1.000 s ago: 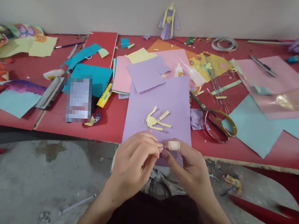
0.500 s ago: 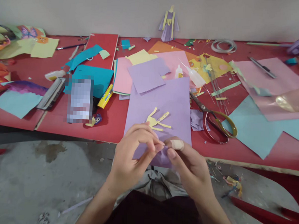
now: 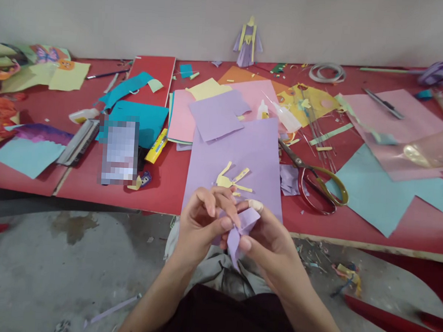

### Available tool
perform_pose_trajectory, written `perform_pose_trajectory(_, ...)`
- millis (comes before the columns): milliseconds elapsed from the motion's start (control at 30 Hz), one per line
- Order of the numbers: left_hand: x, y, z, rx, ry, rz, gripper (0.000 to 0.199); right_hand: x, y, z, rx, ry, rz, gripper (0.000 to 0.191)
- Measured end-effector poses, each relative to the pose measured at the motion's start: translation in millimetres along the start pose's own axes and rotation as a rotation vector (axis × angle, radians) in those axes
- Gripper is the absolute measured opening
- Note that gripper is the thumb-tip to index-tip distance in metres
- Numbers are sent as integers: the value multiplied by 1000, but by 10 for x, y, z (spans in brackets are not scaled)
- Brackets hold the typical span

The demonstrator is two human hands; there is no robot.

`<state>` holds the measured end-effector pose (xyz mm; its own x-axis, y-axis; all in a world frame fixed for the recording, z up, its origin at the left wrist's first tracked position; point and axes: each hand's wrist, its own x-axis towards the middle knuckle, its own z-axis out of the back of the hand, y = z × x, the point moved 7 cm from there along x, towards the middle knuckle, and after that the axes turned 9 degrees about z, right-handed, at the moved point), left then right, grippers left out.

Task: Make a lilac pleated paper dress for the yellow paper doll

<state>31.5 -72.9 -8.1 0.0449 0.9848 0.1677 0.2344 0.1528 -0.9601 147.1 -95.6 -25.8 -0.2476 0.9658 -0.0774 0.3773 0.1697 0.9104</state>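
A small folded piece of purple paper [image 3: 249,221] is held between my two hands at the table's front edge. My left hand [image 3: 206,219] pinches its left side with thumb and fingers. On the other side, my right hand [image 3: 273,238] grips the paper between thumb and fingers; a bandage [image 3: 255,205] covers one of its fingers. Just beyond the hands, a yellow paper cut-out figure [image 3: 226,180] with thin limbs lies on a large purple sheet [image 3: 241,142]. My left hand partly hides the figure.
Scissors [image 3: 303,165] with red and yellow handles lie right of the sheet, near purple scraps [image 3: 290,179]. A glue stick [image 3: 156,145] and a pixelated object [image 3: 120,153] are at left. A purple-dressed paper doll [image 3: 247,43] leans against the wall. Blue paper [image 3: 376,189] lies at right.
The purple paper has turned up into view between my hands, showing its folded flaps. My left hand has shifted slightly right, covering more of the yellow figure. The camera view has tilted slightly.
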Motion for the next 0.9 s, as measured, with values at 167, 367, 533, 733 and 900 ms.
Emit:
perform_pose_trajectory(167, 11, -148, 115, 195, -81, -197, 26, 73, 37, 40, -66, -74, -4, 37)
perform_pose_trajectory(367, 18, -429, 116, 645, 55, -428, 22, 98, 98, 122, -179, -51, 45, 32)
perform_pose_trajectory(533, -5, -550, 68, 883, 115, -547, 19, 56, 125, 254, -273, -85, 101, 57)
perform_pose_trajectory(733, -99, -555, 75, 944, 99, -650, 22, 37, 186, 320, -566, -15, 175, 29)
perform_pose_trajectory(900, -168, -546, 111, 972, 100, -718, 20, 25, 234, 339, -646, -14, 234, 29)
